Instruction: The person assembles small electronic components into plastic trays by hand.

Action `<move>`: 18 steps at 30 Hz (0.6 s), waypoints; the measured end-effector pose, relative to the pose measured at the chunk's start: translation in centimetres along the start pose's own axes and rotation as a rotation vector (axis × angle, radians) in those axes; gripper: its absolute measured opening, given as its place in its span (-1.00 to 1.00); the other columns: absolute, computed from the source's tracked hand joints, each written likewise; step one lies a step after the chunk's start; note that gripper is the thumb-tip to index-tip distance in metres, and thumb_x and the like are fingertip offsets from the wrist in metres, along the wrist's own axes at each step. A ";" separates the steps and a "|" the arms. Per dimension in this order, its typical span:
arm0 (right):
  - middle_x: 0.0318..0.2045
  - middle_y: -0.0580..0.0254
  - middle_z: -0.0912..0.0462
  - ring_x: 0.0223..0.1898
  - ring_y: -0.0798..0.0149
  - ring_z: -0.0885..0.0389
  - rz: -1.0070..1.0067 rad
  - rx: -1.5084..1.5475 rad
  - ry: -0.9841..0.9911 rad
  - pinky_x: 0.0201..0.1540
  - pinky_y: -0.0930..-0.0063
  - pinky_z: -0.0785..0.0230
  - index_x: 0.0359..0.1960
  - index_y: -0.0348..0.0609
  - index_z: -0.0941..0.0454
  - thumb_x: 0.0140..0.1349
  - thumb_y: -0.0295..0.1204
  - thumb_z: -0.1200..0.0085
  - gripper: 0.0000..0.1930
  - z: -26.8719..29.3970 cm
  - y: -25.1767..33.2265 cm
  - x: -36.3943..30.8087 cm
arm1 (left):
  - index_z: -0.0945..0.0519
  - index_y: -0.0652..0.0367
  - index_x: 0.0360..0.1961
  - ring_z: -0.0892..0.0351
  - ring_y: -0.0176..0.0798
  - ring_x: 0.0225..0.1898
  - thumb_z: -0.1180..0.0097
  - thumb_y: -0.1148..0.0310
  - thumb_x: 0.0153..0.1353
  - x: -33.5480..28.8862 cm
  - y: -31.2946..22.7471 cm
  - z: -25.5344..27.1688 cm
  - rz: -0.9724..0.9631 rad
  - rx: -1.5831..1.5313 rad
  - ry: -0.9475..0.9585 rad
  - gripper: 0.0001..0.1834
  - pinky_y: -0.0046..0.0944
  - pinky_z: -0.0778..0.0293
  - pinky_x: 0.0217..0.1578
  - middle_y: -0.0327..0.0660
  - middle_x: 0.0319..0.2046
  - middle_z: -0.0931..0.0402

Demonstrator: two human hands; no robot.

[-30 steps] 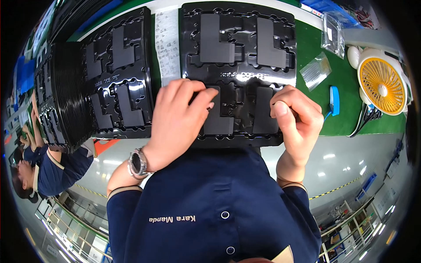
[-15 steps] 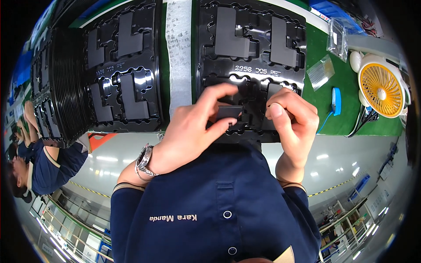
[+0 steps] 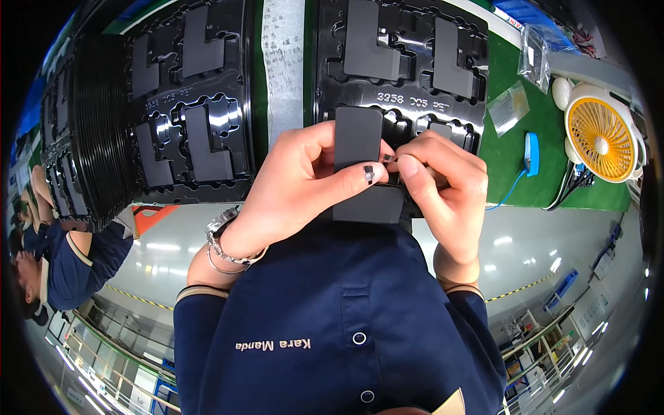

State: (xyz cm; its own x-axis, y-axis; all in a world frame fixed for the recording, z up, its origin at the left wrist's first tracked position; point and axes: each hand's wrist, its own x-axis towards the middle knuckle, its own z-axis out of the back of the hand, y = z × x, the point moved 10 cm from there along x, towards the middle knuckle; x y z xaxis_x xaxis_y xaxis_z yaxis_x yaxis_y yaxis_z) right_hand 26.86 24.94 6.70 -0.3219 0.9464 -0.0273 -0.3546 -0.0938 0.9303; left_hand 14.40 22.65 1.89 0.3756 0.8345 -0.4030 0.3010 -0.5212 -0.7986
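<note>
My left hand (image 3: 304,173) grips a flat, dark grey L-shaped piece (image 3: 357,138), its long arm standing up past my fingers and its lower part showing below my thumb. The thumb lies across its face. At the piece's right edge my right hand (image 3: 446,180) is closed, thumb and forefinger pinched at a small tab (image 3: 389,158) between the two hands. Whether the tab is fixed to the piece is hidden by my fingers. Behind the hands lies a black moulded plastic tray (image 3: 415,104), with similar L-shaped pieces (image 3: 370,45) in its far pockets.
On the left stand another black tray (image 3: 166,104) of such pieces and a tall tray stack (image 3: 104,138). A written-on paper strip (image 3: 283,83) runs between the trays. To the right are plastic bags (image 3: 508,108), a blue wrist strap (image 3: 530,155) and a yellow-and-white fan (image 3: 599,142). A co-worker (image 3: 76,263) sits left.
The L-shaped piece has been turned from nearly edge-on to face up and raised upright. My right hand has come left to meet its edge, fingers pinching at the tab.
</note>
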 end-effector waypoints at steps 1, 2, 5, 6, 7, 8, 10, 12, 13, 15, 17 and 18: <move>-0.62 0.26 -0.45 -0.66 0.42 -0.32 -0.007 0.002 0.004 -0.60 0.49 -0.13 -0.44 -0.31 -0.58 0.15 -0.59 -0.12 -0.96 -0.1 0.0 0.0 | -0.57 0.34 -0.13 -0.61 -0.39 -0.21 -0.16 0.52 0.23 0.0 -0.1 -0.1 -0.003 0.027 0.006 -0.81 -0.37 -0.52 -0.13 -0.20 -0.29 -0.61; -0.62 0.26 -0.45 -0.66 0.42 -0.32 -0.009 0.002 0.006 -0.60 0.49 -0.13 -0.44 -0.31 -0.58 0.15 -0.59 -0.12 -0.96 -0.1 0.0 0.0 | -0.57 0.34 -0.13 -0.61 -0.39 -0.22 -0.16 0.53 0.23 0.0 -0.2 -0.1 -0.007 0.053 0.011 -0.81 -0.37 -0.52 -0.13 -0.19 -0.28 -0.61; -0.62 0.26 -0.45 -0.65 0.42 -0.33 -0.029 -0.016 0.026 -0.59 0.49 -0.14 -0.43 -0.31 -0.58 0.16 -0.59 -0.12 -0.96 -0.2 -0.1 0.1 | -0.57 0.35 -0.13 -0.61 -0.40 -0.22 -0.16 0.53 0.23 0.0 -0.2 -0.1 -0.014 0.050 0.001 -0.81 -0.37 -0.53 -0.13 -0.19 -0.28 -0.61; -0.62 0.26 -0.46 -0.65 0.42 -0.34 -0.037 -0.003 0.025 -0.59 0.50 -0.15 -0.43 -0.30 -0.59 0.16 -0.58 -0.13 -0.96 -0.2 -0.1 0.1 | -0.57 0.35 -0.13 -0.61 -0.40 -0.22 -0.16 0.53 0.23 0.0 -0.2 -0.1 -0.013 0.048 0.000 -0.81 -0.37 -0.53 -0.13 -0.19 -0.28 -0.61; -0.62 0.26 -0.46 -0.65 0.42 -0.35 -0.045 0.010 0.023 -0.58 0.50 -0.16 -0.42 -0.30 -0.59 0.16 -0.58 -0.13 -0.95 -0.2 -0.1 0.1 | -0.57 0.35 -0.13 -0.61 -0.40 -0.22 -0.16 0.54 0.23 0.1 -0.2 -0.1 -0.007 0.056 0.001 -0.81 -0.37 -0.53 -0.13 -0.20 -0.28 -0.61; -0.62 0.26 -0.46 -0.65 0.42 -0.35 -0.046 0.011 0.026 -0.58 0.50 -0.16 -0.42 -0.30 -0.59 0.16 -0.58 -0.13 -0.95 -0.3 -0.2 0.2 | -0.57 0.35 -0.13 -0.61 -0.40 -0.22 -0.16 0.54 0.23 0.0 -0.2 -0.1 -0.001 0.066 0.001 -0.80 -0.37 -0.53 -0.13 -0.20 -0.28 -0.62; -0.62 0.26 -0.47 -0.64 0.42 -0.37 -0.052 0.032 0.041 -0.58 0.51 -0.17 -0.43 -0.30 -0.59 0.16 -0.57 -0.13 -0.95 -0.4 -0.3 0.2 | -0.57 0.34 -0.12 -0.61 -0.40 -0.21 -0.16 0.54 0.23 -0.1 -0.2 0.0 -0.002 0.064 -0.008 -0.80 -0.37 -0.54 -0.13 -0.20 -0.27 -0.62; -0.62 0.26 -0.47 -0.64 0.42 -0.37 -0.054 0.037 0.049 -0.57 0.51 -0.17 -0.43 -0.31 -0.59 0.16 -0.57 -0.13 -0.95 -0.4 -0.3 0.3 | -0.57 0.34 -0.12 -0.62 -0.39 -0.21 -0.16 0.54 0.23 -0.2 -0.1 0.1 -0.001 0.061 -0.015 -0.80 -0.37 -0.54 -0.13 -0.20 -0.27 -0.62; -0.62 0.26 -0.47 -0.64 0.42 -0.37 -0.053 0.043 0.054 -0.57 0.51 -0.18 -0.43 -0.31 -0.59 0.16 -0.57 -0.13 -0.94 -0.4 -0.4 0.3 | -0.56 0.34 -0.11 -0.62 -0.39 -0.20 -0.16 0.55 0.23 -0.2 -0.1 0.1 -0.009 0.062 -0.011 -0.79 -0.38 -0.54 -0.13 -0.20 -0.26 -0.62; -0.62 0.27 -0.47 -0.64 0.43 -0.37 -0.052 0.047 0.051 -0.58 0.52 -0.17 -0.44 -0.31 -0.59 0.16 -0.57 -0.13 -0.95 -0.5 -0.4 0.2 | -0.56 0.34 -0.10 -0.63 -0.38 -0.19 -0.16 0.55 0.23 -0.3 -0.1 0.1 -0.016 0.061 -0.006 -0.79 -0.38 -0.55 -0.13 -0.20 -0.25 -0.62; -0.62 0.27 -0.47 -0.64 0.43 -0.37 -0.050 0.050 0.048 -0.58 0.52 -0.17 -0.44 -0.31 -0.59 0.16 -0.58 -0.13 -0.95 -0.5 -0.5 0.2 | -0.55 0.34 -0.10 -0.64 -0.37 -0.17 -0.15 0.57 0.23 -0.3 0.0 0.0 -0.011 0.073 -0.003 -0.79 -0.38 -0.55 -0.11 -0.20 -0.24 -0.62; -0.62 0.27 -0.47 -0.64 0.43 -0.37 -0.048 0.053 0.045 -0.58 0.52 -0.17 -0.44 -0.31 -0.58 0.15 -0.58 -0.13 -0.95 -0.5 -0.5 0.2 | -0.55 0.34 -0.10 -0.64 -0.37 -0.17 -0.15 0.57 0.23 -0.3 0.0 0.0 -0.010 0.071 -0.004 -0.79 -0.38 -0.55 -0.11 -0.20 -0.24 -0.62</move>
State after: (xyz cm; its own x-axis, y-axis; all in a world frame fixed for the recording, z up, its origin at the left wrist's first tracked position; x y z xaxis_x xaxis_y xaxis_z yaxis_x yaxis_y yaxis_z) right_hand 26.53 25.05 6.06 -0.3458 0.9342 -0.0873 -0.3243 -0.0316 0.9454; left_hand 14.24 22.42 2.04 0.3694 0.8405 -0.3963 0.2416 -0.4987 -0.8325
